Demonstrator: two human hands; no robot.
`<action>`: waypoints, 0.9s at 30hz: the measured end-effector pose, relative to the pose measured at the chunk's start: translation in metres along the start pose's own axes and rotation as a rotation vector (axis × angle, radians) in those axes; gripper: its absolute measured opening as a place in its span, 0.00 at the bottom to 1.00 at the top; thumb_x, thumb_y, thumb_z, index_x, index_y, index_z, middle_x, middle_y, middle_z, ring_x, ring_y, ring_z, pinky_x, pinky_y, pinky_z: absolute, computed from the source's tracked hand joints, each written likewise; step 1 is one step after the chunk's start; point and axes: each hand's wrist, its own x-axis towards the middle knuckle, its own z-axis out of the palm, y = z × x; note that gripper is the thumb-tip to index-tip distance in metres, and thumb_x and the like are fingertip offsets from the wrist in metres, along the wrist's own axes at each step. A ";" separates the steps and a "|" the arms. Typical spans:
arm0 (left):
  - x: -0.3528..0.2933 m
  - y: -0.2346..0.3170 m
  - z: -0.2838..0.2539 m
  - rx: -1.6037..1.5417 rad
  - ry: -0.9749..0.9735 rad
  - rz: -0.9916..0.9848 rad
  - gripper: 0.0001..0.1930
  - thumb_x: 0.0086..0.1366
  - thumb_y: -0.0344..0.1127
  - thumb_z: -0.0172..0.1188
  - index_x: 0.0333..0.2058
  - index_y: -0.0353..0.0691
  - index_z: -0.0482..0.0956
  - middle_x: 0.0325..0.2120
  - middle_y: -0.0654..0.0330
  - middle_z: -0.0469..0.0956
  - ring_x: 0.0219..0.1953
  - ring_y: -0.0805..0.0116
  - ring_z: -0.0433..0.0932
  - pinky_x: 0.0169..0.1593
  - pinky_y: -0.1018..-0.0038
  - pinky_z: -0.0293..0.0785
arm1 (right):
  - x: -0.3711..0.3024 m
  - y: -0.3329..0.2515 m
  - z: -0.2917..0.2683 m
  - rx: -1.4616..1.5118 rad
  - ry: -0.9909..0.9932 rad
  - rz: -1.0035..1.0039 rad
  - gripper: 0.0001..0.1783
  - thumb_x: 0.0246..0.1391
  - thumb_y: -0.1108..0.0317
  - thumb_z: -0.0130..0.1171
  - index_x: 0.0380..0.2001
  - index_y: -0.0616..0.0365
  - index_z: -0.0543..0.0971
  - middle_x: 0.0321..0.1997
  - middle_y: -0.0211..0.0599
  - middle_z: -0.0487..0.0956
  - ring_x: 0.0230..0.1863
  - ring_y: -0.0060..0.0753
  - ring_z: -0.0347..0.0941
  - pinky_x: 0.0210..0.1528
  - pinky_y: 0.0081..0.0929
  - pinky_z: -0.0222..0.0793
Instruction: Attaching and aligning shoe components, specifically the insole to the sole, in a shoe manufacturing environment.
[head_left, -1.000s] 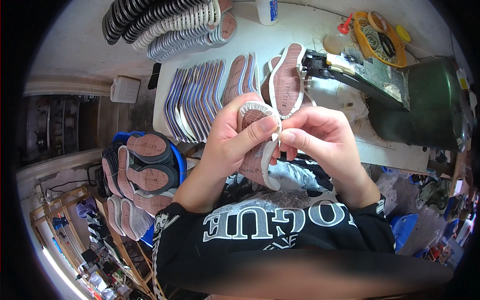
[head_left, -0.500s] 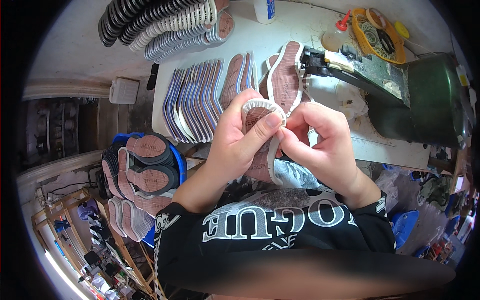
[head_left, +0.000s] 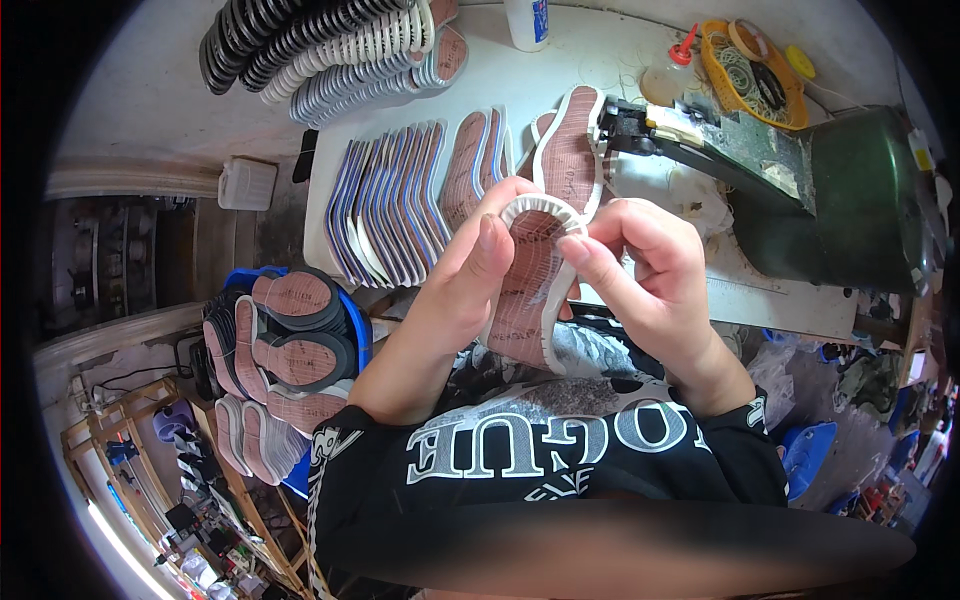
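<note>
A brown shoe insole point(head_left: 525, 300) with a pleated white rim at its upper end is held up before my chest. My left hand point(head_left: 460, 275) grips its left edge, fingers behind it, with the thumb raised along the side. At the upper right of the rim, my right hand point(head_left: 645, 265) pinches the white edging between thumb and fingers. Parts of both hands' fingers are hidden behind the insole. Just beyond my hands, another white-edged insole point(head_left: 570, 150) lies on the table beside the sewing machine's head point(head_left: 635, 125).
A dark green sewing machine point(head_left: 850, 200) fills the right of the white table point(head_left: 590, 40). Rows of insoles point(head_left: 385, 205) stand at left, with stacked soles point(head_left: 330, 50) behind. A blue crate point(head_left: 358, 320) of insoles stands lower left. A red-tipped bottle point(head_left: 668, 80) and yellow basket point(head_left: 715, 60) sit far right.
My left thumb has lifted off the insole's face and moved left. The insole's top has shifted slightly right, showing more of its surface. My right thumb now rests on the rim.
</note>
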 end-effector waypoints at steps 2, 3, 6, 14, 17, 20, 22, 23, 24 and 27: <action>0.001 0.002 0.007 -0.122 0.066 -0.025 0.33 0.64 0.63 0.47 0.48 0.34 0.64 0.38 0.60 0.73 0.39 0.77 0.72 0.44 0.81 0.70 | -0.002 0.003 0.002 -0.045 0.063 -0.010 0.08 0.51 0.72 0.63 0.23 0.64 0.76 0.17 0.31 0.73 0.20 0.16 0.70 0.23 0.15 0.61; 0.002 0.001 0.006 -0.121 0.064 -0.023 0.33 0.64 0.63 0.47 0.48 0.34 0.64 0.38 0.60 0.73 0.39 0.77 0.72 0.44 0.81 0.70 | -0.003 0.007 0.003 0.002 0.148 0.025 0.09 0.52 0.72 0.63 0.22 0.64 0.75 0.17 0.30 0.72 0.19 0.15 0.68 0.21 0.15 0.59; 0.004 -0.009 -0.002 0.077 0.127 -0.078 0.25 0.69 0.52 0.50 0.49 0.33 0.65 0.38 0.61 0.73 0.41 0.79 0.72 0.44 0.83 0.69 | -0.002 0.008 -0.002 0.201 0.276 0.049 0.10 0.57 0.71 0.59 0.24 0.63 0.75 0.19 0.23 0.72 0.19 0.11 0.63 0.20 0.14 0.57; 0.014 -0.015 -0.014 -0.300 0.105 -0.260 0.19 0.70 0.43 0.46 0.48 0.32 0.65 0.25 0.60 0.72 0.17 0.76 0.72 0.13 0.83 0.70 | -0.003 0.027 -0.005 0.611 0.214 0.148 0.05 0.57 0.71 0.59 0.32 0.61 0.77 0.26 0.27 0.75 0.24 0.13 0.68 0.27 0.12 0.64; 0.016 -0.017 -0.014 -0.350 0.048 -0.304 0.19 0.70 0.44 0.47 0.48 0.32 0.65 0.24 0.60 0.72 0.18 0.78 0.72 0.14 0.83 0.71 | -0.004 0.022 -0.005 0.622 0.159 0.164 0.05 0.56 0.71 0.60 0.33 0.61 0.77 0.28 0.27 0.77 0.25 0.13 0.69 0.29 0.12 0.64; 0.020 -0.015 -0.004 -0.352 0.053 -0.318 0.18 0.70 0.44 0.47 0.46 0.33 0.66 0.25 0.61 0.72 0.18 0.78 0.72 0.15 0.85 0.70 | -0.002 0.020 -0.007 0.566 0.151 0.169 0.06 0.55 0.70 0.61 0.30 0.61 0.78 0.27 0.26 0.78 0.25 0.14 0.69 0.28 0.12 0.64; 0.024 -0.005 0.013 -0.278 0.303 -0.373 0.17 0.70 0.45 0.47 0.43 0.34 0.67 0.22 0.63 0.70 0.15 0.79 0.69 0.14 0.86 0.66 | -0.002 0.020 -0.011 0.114 0.154 0.006 0.08 0.55 0.68 0.62 0.26 0.61 0.79 0.23 0.25 0.77 0.25 0.14 0.69 0.28 0.14 0.63; 0.023 -0.011 0.007 -0.276 0.303 -0.373 0.17 0.70 0.45 0.47 0.43 0.34 0.67 0.22 0.63 0.70 0.15 0.79 0.69 0.14 0.86 0.66 | 0.000 0.016 -0.011 0.073 0.159 -0.025 0.11 0.55 0.66 0.62 0.23 0.62 0.79 0.20 0.24 0.76 0.23 0.14 0.68 0.27 0.15 0.62; 0.022 -0.022 -0.004 -0.296 0.117 -0.339 0.17 0.71 0.46 0.46 0.44 0.35 0.68 0.20 0.64 0.71 0.14 0.80 0.68 0.14 0.86 0.64 | 0.002 0.015 -0.012 0.074 0.161 -0.026 0.11 0.55 0.66 0.62 0.23 0.62 0.79 0.20 0.24 0.76 0.23 0.14 0.68 0.27 0.15 0.62; 0.027 -0.030 -0.007 -0.363 -0.147 -0.313 0.17 0.72 0.47 0.43 0.42 0.38 0.68 0.17 0.66 0.68 0.11 0.81 0.64 0.14 0.86 0.60 | 0.006 0.023 -0.022 0.465 0.010 0.206 0.13 0.58 0.66 0.59 0.22 0.63 0.78 0.19 0.25 0.74 0.22 0.11 0.65 0.24 0.14 0.60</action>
